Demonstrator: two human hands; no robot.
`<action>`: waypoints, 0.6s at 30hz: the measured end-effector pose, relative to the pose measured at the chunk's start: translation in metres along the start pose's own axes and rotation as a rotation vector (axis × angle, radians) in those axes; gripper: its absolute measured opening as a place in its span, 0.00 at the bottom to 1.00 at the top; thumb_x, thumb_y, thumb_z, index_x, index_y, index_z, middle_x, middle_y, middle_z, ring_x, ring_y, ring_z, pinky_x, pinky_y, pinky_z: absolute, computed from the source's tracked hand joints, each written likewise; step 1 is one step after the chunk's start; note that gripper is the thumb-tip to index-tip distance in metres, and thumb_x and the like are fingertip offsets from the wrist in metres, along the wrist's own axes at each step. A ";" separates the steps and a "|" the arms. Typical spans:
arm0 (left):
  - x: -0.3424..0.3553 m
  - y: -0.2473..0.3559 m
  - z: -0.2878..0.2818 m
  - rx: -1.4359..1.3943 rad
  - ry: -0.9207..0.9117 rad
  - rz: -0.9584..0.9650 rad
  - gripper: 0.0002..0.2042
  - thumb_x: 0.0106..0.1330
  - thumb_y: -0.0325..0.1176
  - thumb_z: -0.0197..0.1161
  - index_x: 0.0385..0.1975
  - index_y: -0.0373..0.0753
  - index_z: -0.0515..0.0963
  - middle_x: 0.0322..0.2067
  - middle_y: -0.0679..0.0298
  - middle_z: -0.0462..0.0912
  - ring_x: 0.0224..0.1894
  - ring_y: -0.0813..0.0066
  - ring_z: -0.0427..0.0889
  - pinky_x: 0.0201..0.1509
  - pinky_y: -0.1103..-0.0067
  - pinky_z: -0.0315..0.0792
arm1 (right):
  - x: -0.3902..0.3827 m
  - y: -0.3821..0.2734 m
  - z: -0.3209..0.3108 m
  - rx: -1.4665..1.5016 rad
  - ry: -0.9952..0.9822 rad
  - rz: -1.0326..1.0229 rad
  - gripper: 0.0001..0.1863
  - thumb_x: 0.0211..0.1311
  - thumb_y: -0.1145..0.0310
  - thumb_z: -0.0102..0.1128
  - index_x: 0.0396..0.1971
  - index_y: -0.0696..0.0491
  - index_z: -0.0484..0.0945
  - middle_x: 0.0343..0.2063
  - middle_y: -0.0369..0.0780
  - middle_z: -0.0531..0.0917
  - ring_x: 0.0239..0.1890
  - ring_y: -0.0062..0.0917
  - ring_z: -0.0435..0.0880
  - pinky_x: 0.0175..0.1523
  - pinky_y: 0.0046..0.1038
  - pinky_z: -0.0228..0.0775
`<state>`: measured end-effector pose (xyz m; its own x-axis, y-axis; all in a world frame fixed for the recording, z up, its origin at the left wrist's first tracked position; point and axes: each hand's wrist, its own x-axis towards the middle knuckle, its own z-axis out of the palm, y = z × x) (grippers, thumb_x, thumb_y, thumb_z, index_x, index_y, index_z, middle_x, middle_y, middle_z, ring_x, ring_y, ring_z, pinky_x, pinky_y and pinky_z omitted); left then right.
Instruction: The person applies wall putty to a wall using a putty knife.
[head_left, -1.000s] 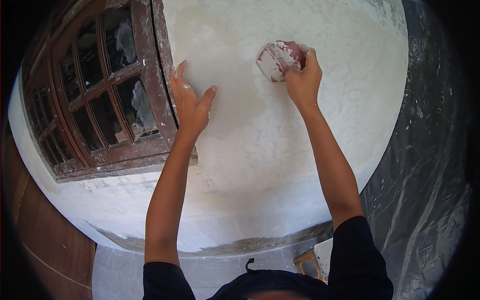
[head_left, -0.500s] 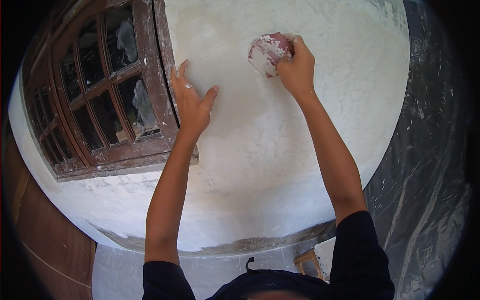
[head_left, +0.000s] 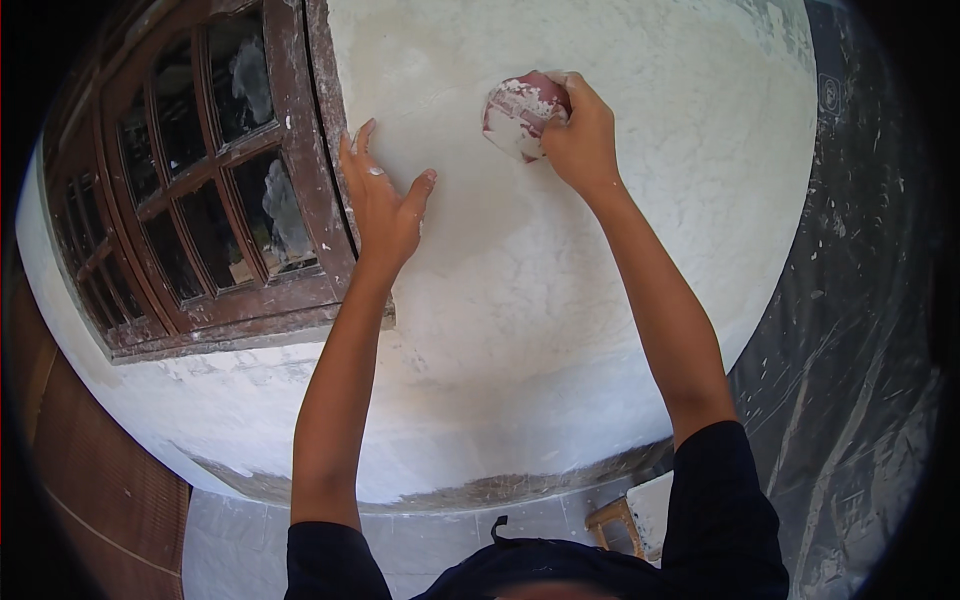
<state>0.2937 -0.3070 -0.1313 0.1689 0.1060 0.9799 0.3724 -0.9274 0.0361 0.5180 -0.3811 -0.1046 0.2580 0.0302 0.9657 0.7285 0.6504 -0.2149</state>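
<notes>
My right hand point(head_left: 583, 135) grips a maroon putty spreader point(head_left: 522, 115) by its right edge. White paste is smeared over the spreader's face, and it is held against or just off the pale plastered wall point(head_left: 560, 290); I cannot tell which. A smoother, darker patch of plaster point(head_left: 465, 200) lies between my two hands. My left hand point(head_left: 385, 205) is open beside the window frame point(head_left: 330, 120), thumb and fingers spread, with white smears on the fingers. Whether its fingertips touch the wall or the frame is hard to make out.
A brown wooden window point(head_left: 215, 160) with several dark panes fills the left. Dark plastic sheeting point(head_left: 850, 300) spattered white hangs at the right. Below stand grey floor tiles point(head_left: 230, 540) and a small wooden stool point(head_left: 615, 525). A brown slatted surface point(head_left: 100, 450) is at lower left.
My right hand and the putty spreader have shifted slightly left and a little down across the wall. My left hand stays in nearly the same place.
</notes>
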 end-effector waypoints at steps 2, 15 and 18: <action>0.000 -0.003 0.003 -0.029 0.006 -0.016 0.40 0.57 0.35 0.68 0.65 0.29 0.52 0.66 0.36 0.45 0.71 0.40 0.44 0.71 0.58 0.45 | 0.003 0.000 -0.006 0.182 0.171 0.259 0.19 0.47 0.87 0.49 0.43 0.62 0.74 0.40 0.50 0.82 0.43 0.41 0.83 0.50 0.35 0.73; 0.000 -0.007 0.002 0.003 0.014 -0.012 0.40 0.56 0.35 0.68 0.66 0.32 0.53 0.66 0.36 0.45 0.70 0.40 0.47 0.71 0.58 0.47 | -0.026 0.009 0.007 -0.023 -0.035 -0.083 0.20 0.48 0.88 0.46 0.43 0.63 0.74 0.39 0.51 0.81 0.43 0.41 0.83 0.50 0.35 0.74; 0.001 -0.008 0.004 -0.007 0.009 0.020 0.40 0.56 0.35 0.68 0.66 0.31 0.53 0.66 0.36 0.45 0.70 0.40 0.48 0.70 0.58 0.47 | -0.022 0.009 -0.005 0.188 0.226 0.265 0.20 0.47 0.88 0.46 0.43 0.62 0.74 0.39 0.50 0.81 0.44 0.42 0.82 0.52 0.35 0.72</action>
<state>0.2941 -0.2980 -0.1316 0.1679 0.0838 0.9822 0.3629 -0.9317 0.0175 0.5222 -0.3794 -0.1284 0.5699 0.0614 0.8194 0.4943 0.7710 -0.4016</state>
